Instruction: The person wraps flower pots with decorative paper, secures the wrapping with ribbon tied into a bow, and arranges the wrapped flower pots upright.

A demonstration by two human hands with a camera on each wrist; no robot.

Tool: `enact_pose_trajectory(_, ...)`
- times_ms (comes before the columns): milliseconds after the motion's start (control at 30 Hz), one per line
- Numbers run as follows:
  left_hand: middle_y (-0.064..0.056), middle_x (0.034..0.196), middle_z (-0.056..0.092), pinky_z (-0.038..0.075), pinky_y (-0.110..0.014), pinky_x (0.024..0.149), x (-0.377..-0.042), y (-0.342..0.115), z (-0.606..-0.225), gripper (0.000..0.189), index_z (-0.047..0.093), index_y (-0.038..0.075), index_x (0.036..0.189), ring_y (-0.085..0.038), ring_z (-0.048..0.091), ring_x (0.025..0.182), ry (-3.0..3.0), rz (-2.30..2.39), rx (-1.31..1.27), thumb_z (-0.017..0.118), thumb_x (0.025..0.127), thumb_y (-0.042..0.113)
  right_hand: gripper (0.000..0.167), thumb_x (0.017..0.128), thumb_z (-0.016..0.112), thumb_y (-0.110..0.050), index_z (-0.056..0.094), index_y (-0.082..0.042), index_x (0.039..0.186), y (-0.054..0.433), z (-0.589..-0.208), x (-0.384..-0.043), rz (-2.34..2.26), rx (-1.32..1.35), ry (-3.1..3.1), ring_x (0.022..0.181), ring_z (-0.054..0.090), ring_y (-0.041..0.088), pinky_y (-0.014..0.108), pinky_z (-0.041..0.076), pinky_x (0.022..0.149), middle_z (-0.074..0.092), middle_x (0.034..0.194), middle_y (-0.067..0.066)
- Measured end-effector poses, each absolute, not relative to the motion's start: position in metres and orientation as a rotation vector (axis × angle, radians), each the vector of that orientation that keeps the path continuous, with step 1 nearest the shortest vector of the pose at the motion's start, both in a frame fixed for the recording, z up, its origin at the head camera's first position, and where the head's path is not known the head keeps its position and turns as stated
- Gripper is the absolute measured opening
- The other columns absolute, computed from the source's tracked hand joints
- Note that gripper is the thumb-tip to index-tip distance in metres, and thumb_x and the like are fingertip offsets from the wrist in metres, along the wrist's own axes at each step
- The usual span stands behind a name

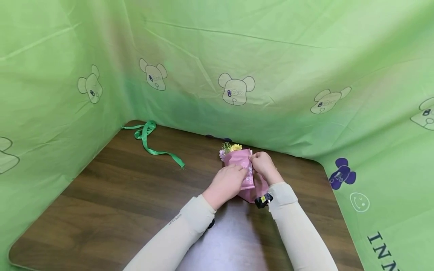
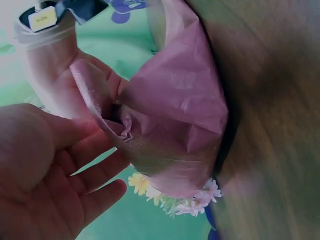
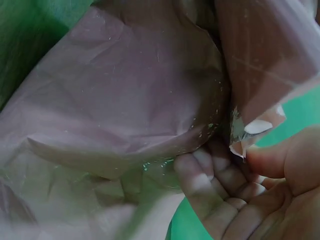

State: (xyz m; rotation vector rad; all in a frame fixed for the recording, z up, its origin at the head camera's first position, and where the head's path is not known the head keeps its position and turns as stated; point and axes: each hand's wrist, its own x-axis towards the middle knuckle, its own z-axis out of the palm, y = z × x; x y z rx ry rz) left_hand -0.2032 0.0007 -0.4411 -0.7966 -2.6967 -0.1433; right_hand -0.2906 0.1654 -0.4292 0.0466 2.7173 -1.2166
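A small bouquet in pink wrapping paper lies toward the back of the table, with yellow and pale purple flowers showing past its far end. My left hand reaches over the wrap from the left and pinches a folded flap; in the left wrist view, its lower fingers stretch out beside the paper. On the other side, my right hand pinches the paper's edge between thumb and finger. The right wrist view shows that thumb at the torn-looking, whitish edge. The stems are hidden inside the wrap.
A loose green ribbon lies curled at the table's back left, one end trailing toward the middle. Green printed cloth hangs around the back and sides of the brown wooden table.
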Motion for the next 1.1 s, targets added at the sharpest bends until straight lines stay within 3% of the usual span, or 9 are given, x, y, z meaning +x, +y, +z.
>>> enact_pose_trajectory(67, 0.003, 0.107, 0.068, 0.057, -0.032, 0.086, -0.209, 0.003, -0.442, 0.019, 0.074, 0.019, 0.113, -0.017, 0.064, 0.098, -2.689, -0.104, -0.806, 0.064, 0.097, 0.017, 0.03, 0.105, 0.05, -0.018, 0.066, 0.008, 0.105, 0.166, -0.431, -0.291, -1.254, 0.054, 2.699, 0.055, 0.06, 0.015, 0.028, 0.051, 0.056, 0.058, 0.072, 0.005)
enact_pose_trajectory(267, 0.001, 0.121, 0.064, 0.05, -0.035, 0.105, -0.22, 0.004, -0.447, 0.015, 0.078, 0.021, 0.107, -0.019, 0.058, 0.112, -2.7, -0.089, -0.865, 0.066, 0.097, 0.022, 0.03, 0.105, 0.052, -0.015, 0.065, 0.012, 0.107, 0.166, -0.438, -0.292, -1.369, 0.068, 2.628, 0.059, 0.059, 0.013, 0.034, 0.058, 0.063, 0.059, 0.081, 0.008)
enact_pose_trajectory(467, 0.005, 0.113, 0.069, 0.056, -0.029, 0.088, -0.22, 0.005, -0.446, 0.013, 0.077, 0.023, 0.104, -0.016, 0.064, 0.104, -2.736, -0.13, -0.892, 0.065, 0.098, 0.021, 0.035, 0.105, 0.059, -0.024, 0.068, 0.01, 0.104, 0.168, -0.441, -0.293, -1.43, 0.076, 2.567, 0.066, 0.064, 0.015, 0.037, 0.06, 0.071, 0.064, 0.074, 0.003)
enact_pose_trajectory(633, 0.005, 0.107, 0.071, 0.057, -0.029, 0.084, -0.218, 0.007, -0.442, 0.009, 0.076, 0.024, 0.101, -0.016, 0.065, 0.098, -2.733, -0.096, -0.915, 0.069, 0.097, 0.023, 0.027, 0.104, 0.055, -0.012, 0.064, 0.013, 0.107, 0.168, -0.441, -0.295, -1.482, 0.087, 2.499, 0.061, 0.061, 0.013, 0.036, 0.061, 0.067, 0.06, 0.071, 0.003)
enact_pose_trajectory(767, 0.004, 0.109, 0.071, 0.058, -0.031, 0.082, -0.217, 0.007, -0.437, 0.02, 0.076, 0.028, 0.116, -0.017, 0.064, 0.099, -2.736, -0.052, -0.94, 0.069, 0.097, 0.026, 0.021, 0.102, 0.052, -0.005, 0.063, 0.013, 0.105, 0.165, -0.442, -0.295, -1.479, 0.073, 2.474, 0.061, 0.057, 0.012, 0.033, 0.059, 0.064, 0.057, 0.073, 0.003)
enact_pose_trajectory(900, 0.002, 0.117, 0.07, 0.059, -0.033, 0.084, -0.219, 0.001, -0.437, 0.029, 0.072, 0.031, 0.127, -0.018, 0.062, 0.106, -2.742, -0.036, -0.976, 0.065, 0.099, 0.027, 0.017, 0.101, 0.051, -0.004, 0.061, 0.006, 0.092, 0.161, -0.444, -0.294, -1.505, 0.066, 2.438, 0.06, 0.054, 0.012, 0.027, 0.054, 0.058, 0.055, 0.071, 0.003)
enact_pose_trajectory(1000, 0.001, 0.119, 0.069, 0.058, -0.033, 0.089, -0.221, -0.005, -0.439, 0.032, 0.07, 0.031, 0.13, -0.019, 0.061, 0.11, -2.743, -0.031, -0.995, 0.065, 0.099, 0.029, 0.017, 0.103, 0.051, -0.006, 0.061, 0.005, 0.096, 0.159, -0.445, -0.292, -1.57, 0.039, 2.378, 0.062, 0.057, 0.012, 0.025, 0.054, 0.058, 0.056, 0.073, 0.003)
enact_pose_trajectory(1100, 0.001, 0.117, 0.067, 0.054, -0.034, 0.096, -0.221, -0.013, -0.437, 0.03, 0.073, 0.029, 0.124, -0.019, 0.061, 0.11, -2.745, -0.027, -0.997, 0.07, 0.095, 0.035, 0.026, 0.107, 0.049, -0.013, 0.061, 0.009, 0.114, 0.157, -0.446, -0.291, -1.624, -0.042, 2.336, 0.066, 0.061, 0.012, 0.027, 0.057, 0.063, 0.061, 0.08, 0.006)
